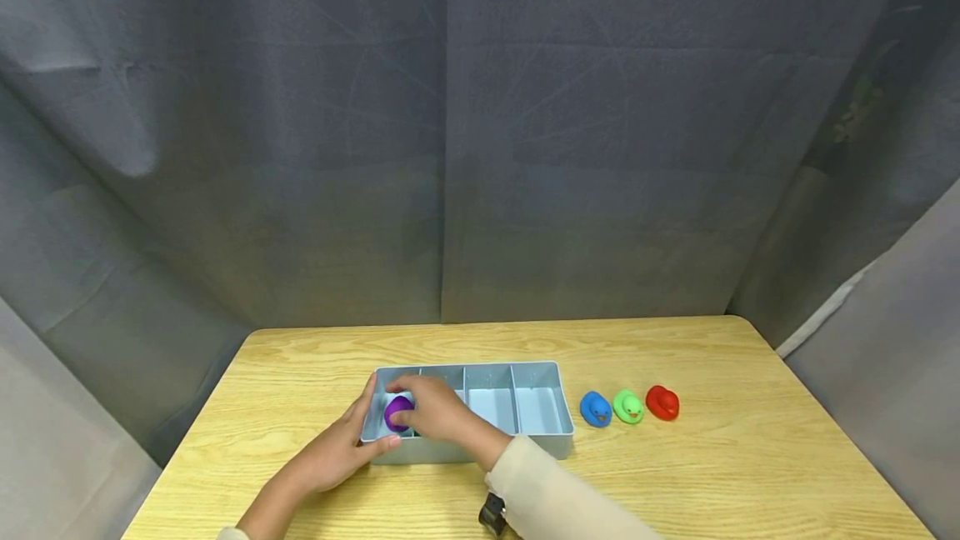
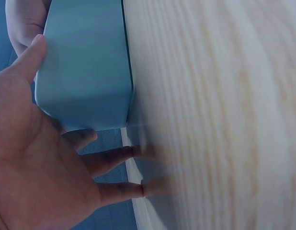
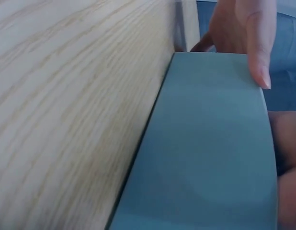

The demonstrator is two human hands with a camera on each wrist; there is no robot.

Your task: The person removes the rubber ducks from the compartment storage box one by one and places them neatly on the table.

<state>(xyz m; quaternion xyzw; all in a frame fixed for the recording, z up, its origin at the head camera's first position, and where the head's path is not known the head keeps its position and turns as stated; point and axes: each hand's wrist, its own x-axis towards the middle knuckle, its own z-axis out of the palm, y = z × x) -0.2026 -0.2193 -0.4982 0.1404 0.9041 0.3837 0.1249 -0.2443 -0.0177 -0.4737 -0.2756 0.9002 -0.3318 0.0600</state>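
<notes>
A blue-grey box [image 1: 536,415] with a row of compartments sits on the table. In its leftmost compartment is a small rounded purple toy duck [image 1: 397,415], partly hidden by fingers. My right hand [image 1: 438,411] reaches over the front wall and pinches the purple duck between thumb and fingers. At the box's left end, my left hand [image 1: 337,448] rests around the near corner, thumb along the front rim and a finger along the left side. The left wrist view shows that hand [image 2: 47,158] with its fingers mostly straight, two of them reaching to the tabletop.
Right of the box stand a blue duck [image 1: 596,410], a green duck [image 1: 628,407] and a red duck [image 1: 663,403] in a row. The wooden table [image 1: 750,457] has grey curtains [image 1: 585,148] behind it. A small black device [image 1: 492,515] is at the right wrist.
</notes>
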